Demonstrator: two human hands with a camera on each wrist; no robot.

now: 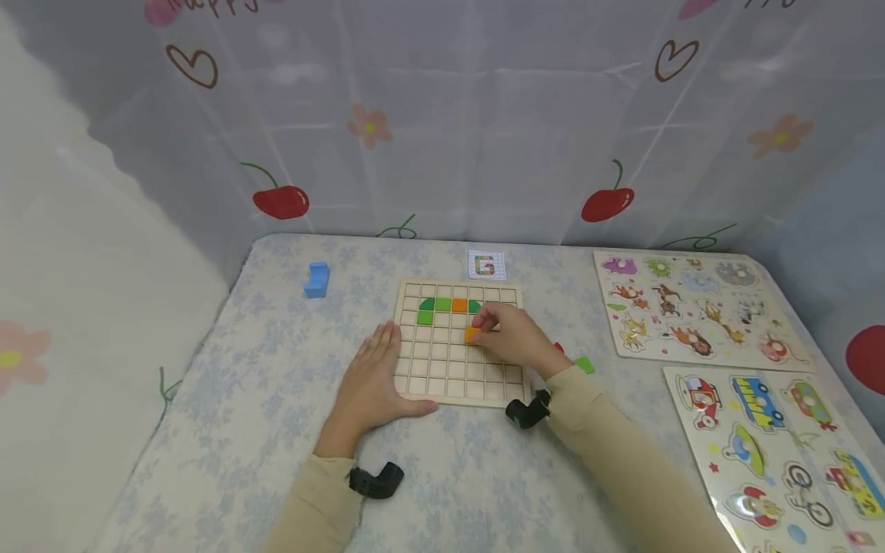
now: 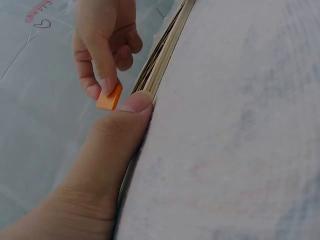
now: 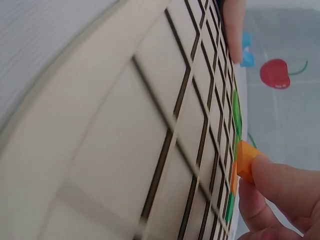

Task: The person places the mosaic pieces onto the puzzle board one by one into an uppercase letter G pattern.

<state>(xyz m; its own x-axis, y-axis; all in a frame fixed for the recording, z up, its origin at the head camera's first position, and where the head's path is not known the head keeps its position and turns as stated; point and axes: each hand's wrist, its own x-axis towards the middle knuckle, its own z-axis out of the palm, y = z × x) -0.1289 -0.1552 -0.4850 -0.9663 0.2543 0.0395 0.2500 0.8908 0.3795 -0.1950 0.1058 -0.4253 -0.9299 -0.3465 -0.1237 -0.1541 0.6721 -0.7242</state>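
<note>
An orange square tile (image 3: 246, 160) is pinched between the thumb and fingers of my right hand (image 1: 510, 333), over the gridded wooden board (image 1: 442, 390). My left hand (image 1: 373, 380) lies with straight fingers along the board's left edge, its thumb at the near edge. Toward the back of the grid, a row holds a dark green rounded piece (image 1: 427, 304), a light green square (image 1: 443, 304), an orange square (image 1: 459, 306) and another dark green piece (image 1: 474, 306), partly behind the right hand. A second light green square (image 1: 425, 318) sits below the row's left end.
Behind the board lies a small pattern card (image 1: 487, 265) with a G-shaped figure. A blue block (image 1: 317, 280) stands at the back left. Right of the board are a loose green tile (image 1: 585, 365) and a red piece (image 1: 558, 348). An animal puzzle (image 1: 698, 307) and a vehicle puzzle (image 1: 712, 453) lie farther right.
</note>
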